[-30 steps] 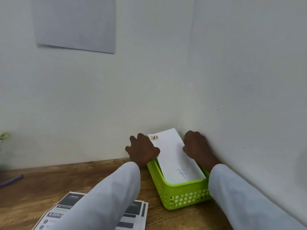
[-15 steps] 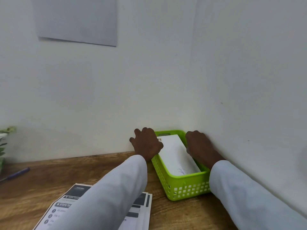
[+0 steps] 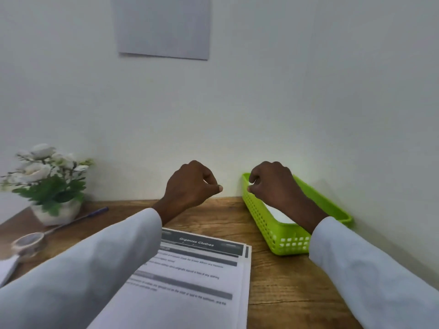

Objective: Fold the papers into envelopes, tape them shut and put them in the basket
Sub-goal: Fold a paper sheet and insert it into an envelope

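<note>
A lime-green plastic basket (image 3: 261,217) sits on the wooden desk in the right corner against the wall. A white envelope (image 3: 276,213) lies flat inside it, mostly hidden by my right wrist. My right hand (image 3: 273,186) hovers above the basket, fingers curled loosely, holding nothing. My left hand (image 3: 190,186) is raised left of the basket, also curled and empty. A stack of printed papers (image 3: 190,276) lies in front of me under my left sleeve. A tape roll (image 3: 28,242) rests at the left edge.
A white pot of white flowers (image 3: 47,184) stands at the back left. A purple pen (image 3: 78,219) lies beside it. Walls close the desk (image 3: 285,281) at the back and right. A grey sheet (image 3: 164,27) hangs on the wall.
Both hands have let go of the envelope and lifted off the basket, the left one moving away to the left. The envelope now lies flat in the basket. My view has swung left.
</note>
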A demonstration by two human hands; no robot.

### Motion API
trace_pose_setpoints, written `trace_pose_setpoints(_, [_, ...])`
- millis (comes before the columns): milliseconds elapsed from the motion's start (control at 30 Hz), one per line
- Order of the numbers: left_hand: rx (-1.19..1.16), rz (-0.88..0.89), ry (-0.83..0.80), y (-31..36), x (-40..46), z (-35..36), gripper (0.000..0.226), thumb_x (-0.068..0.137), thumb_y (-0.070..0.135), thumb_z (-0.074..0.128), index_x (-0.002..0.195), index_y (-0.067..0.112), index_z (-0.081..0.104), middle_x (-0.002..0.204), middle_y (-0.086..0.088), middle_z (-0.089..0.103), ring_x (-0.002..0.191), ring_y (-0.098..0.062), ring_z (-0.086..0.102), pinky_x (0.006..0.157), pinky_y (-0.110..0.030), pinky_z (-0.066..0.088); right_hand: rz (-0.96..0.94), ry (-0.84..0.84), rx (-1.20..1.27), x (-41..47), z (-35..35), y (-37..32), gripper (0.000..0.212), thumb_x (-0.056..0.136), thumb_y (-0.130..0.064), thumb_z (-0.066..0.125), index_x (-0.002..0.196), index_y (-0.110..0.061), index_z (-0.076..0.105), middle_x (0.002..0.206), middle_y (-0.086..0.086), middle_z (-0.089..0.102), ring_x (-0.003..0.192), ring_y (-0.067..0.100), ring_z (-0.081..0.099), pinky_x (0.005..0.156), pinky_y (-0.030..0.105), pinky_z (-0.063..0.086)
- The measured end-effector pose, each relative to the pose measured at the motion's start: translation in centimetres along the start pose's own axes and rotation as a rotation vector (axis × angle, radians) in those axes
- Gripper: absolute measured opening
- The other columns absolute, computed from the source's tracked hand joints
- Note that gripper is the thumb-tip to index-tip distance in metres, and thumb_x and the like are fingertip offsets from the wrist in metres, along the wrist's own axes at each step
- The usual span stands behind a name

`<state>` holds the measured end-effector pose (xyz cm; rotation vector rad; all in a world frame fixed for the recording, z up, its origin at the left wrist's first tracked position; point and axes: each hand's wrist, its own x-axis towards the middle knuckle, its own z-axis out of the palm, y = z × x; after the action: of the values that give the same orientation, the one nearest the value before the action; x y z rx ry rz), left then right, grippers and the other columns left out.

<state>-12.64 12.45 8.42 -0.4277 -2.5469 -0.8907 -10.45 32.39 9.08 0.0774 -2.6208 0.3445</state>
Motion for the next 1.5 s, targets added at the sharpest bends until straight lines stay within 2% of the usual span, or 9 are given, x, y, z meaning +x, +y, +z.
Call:
trace_pose_setpoints(267, [0.144,-0.030,-0.130,-6.4,-7.2,-5.7,0.028,0.071,0.055,0.079,0.063,0.030,0.070,0.058,0.019,0.067,0.058,0.006,0.062,0.053,-0.019,0.042,-0.155,-0.115,0.180,-6.6,1.3,-6.2,0.010,0.077,-0.031,0.076,0.080,-0.022,0.074,0.076,-0.008,0.073,0.067,0.004,0.062,0.052,0.005,0.031])
trace_pose_setpoints(567, [0.435,-0.148,-0.339,-12.6,-13.6,-7.0,0.052,0.068,0.078,0.064,0.090,0.031,0.067,0.084,0.016,0.062,0.074,-0.002,0.055,0.061,-0.026,0.045,-0.142,-0.414,-0.017,-11.6,2.8,-4.8,0.035,0.074,-0.054,0.075,0.099,-0.033,0.064,0.098,-0.014,0.065,0.083,0.005,0.053,0.058,0.014,0.033])
trace_pose_setpoints(667, [0.405,-0.132,-0.311,-12.9,-13.4,-6.7,0.055,0.069,0.076,0.065,0.073,0.022,0.061,0.067,0.010,0.057,0.061,-0.006,0.050,0.053,-0.028,0.034,-0.127,-0.395,0.031,-12.0,3.7,-5.2,0.040,0.076,-0.051,0.076,0.108,-0.029,0.067,0.107,-0.012,0.065,0.085,0.005,0.055,0.063,0.017,0.036])
trace_pose_setpoints(767, [0.389,-0.159,-0.280,-13.1,-13.2,-6.4,0.059,0.070,0.072,0.069,0.061,0.017,0.049,0.056,0.005,0.046,0.053,-0.013,0.040,0.051,-0.030,0.024,-0.114,-0.360,0.100,-11.5,4.7,-5.8,0.037,0.074,-0.048,0.077,0.106,-0.030,0.069,0.090,-0.019,0.061,0.084,0.003,0.055,0.062,0.019,0.035])
trace_pose_setpoints(900, [0.274,-0.260,-0.233,-14.3,-12.8,-7.0,0.046,0.065,0.063,0.079,0.065,0.022,0.059,0.058,0.010,0.056,0.056,-0.006,0.051,0.048,-0.027,0.030,-0.036,-0.364,0.300,-9.9,6.5,-6.3,0.040,0.069,-0.038,0.084,0.106,-0.030,0.070,0.094,-0.020,0.063,0.085,0.003,0.060,0.070,0.021,0.046])
trace_pose_setpoints(1033, [0.012,-0.452,-0.185,-15.5,-12.8,-7.6,0.046,0.056,0.050,0.091,0.082,0.023,0.065,0.066,0.007,0.069,0.057,-0.010,0.065,0.047,-0.028,0.051,0.171,-0.369,0.797,-8.9,8.2,-6.4,0.048,0.064,-0.012,0.090,0.105,-0.025,0.069,0.101,-0.009,0.069,0.090,0.008,0.066,0.072,0.020,0.053])
trace_pose_setpoints(1133, [-0.082,-0.494,-0.135,-16.2,-12.9,-7.1,0.046,0.057,0.047,0.092,0.083,0.021,0.064,0.060,0.004,0.070,0.045,-0.008,0.059,0.041,-0.025,0.044,0.323,-0.303,1.105,-8.9,9.1,-6.3,0.056,0.063,0.006,0.085,0.108,-0.022,0.067,0.104,-0.005,0.071,0.085,0.004,0.070,0.065,0.017,0.054])
trace_pose_setpoints(1267, [-0.267,-0.567,-0.124,-16.7,-12.9,-6.9,0.044,0.061,0.040,0.091,0.086,0.015,0.065,0.058,-0.001,0.071,0.041,-0.009,0.054,0.041,-0.023,0.042,0.440,-0.256,1.289,-8.7,9.8,-5.6,0.060,0.066,0.009,0.081,0.120,-0.010,0.063,0.118,0.005,0.068,0.108,0.019,0.066,0.082,0.027,0.055])
trace_pose_setpoints(1500, [-0.475,-0.598,-0.091,-16.7,-13.3,-7.0,0.034,0.068,0.031,0.088,0.079,0.004,0.070,0.062,-0.009,0.072,0.045,-0.010,0.057,0.044,-0.020,0.048,0.491,-0.281,1.443,-8.4,9.7,-5.1,0.060,0.068,0.012,0.077,0.122,-0.004,0.060,0.116,0.010,0.070,0.106,0.023,0.069,0.081,0.030,0.057])
